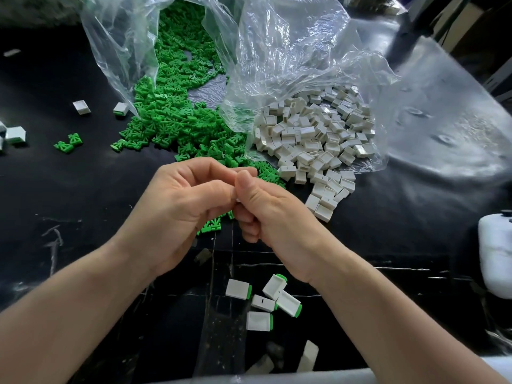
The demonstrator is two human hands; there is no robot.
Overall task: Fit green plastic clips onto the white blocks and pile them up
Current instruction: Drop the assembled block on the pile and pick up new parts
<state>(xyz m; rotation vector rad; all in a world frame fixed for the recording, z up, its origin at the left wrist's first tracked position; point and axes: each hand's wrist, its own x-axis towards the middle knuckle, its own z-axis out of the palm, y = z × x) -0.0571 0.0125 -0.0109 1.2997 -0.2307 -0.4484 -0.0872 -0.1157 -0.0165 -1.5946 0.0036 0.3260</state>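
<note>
Nearest us, well to the near side of the green clip heap [177, 120], five fitted blocks [263, 302], each white with a green clip at one end, lie in a loose cluster on the black table [83, 195]. Some touch one another, and none are stacked.

Between that cluster and the heap we see both hands held together above the table. The left hand [180, 206] has its fingers curled inward. The right hand [268, 214] is curled likewise, its thumb [245, 180] pressed against the left fingertips. Together they pinch a small white piece [237, 200]. Only a sliver of it shows, so we cannot tell whether a clip is on it. A few clips at the heap's near edge peek out under the left hand.

The heap itself spills from a clear plastic bag [122, 45]. Just right of the heap lies a pile of bare white blocks [313, 137], resting on a second clear bag [291, 51]. Left of the heap we find two loose green clips [68, 142] and several stray white blocks [81, 107]. Far right of the heap, at the frame's edge, stands a white container [496, 253].
</note>
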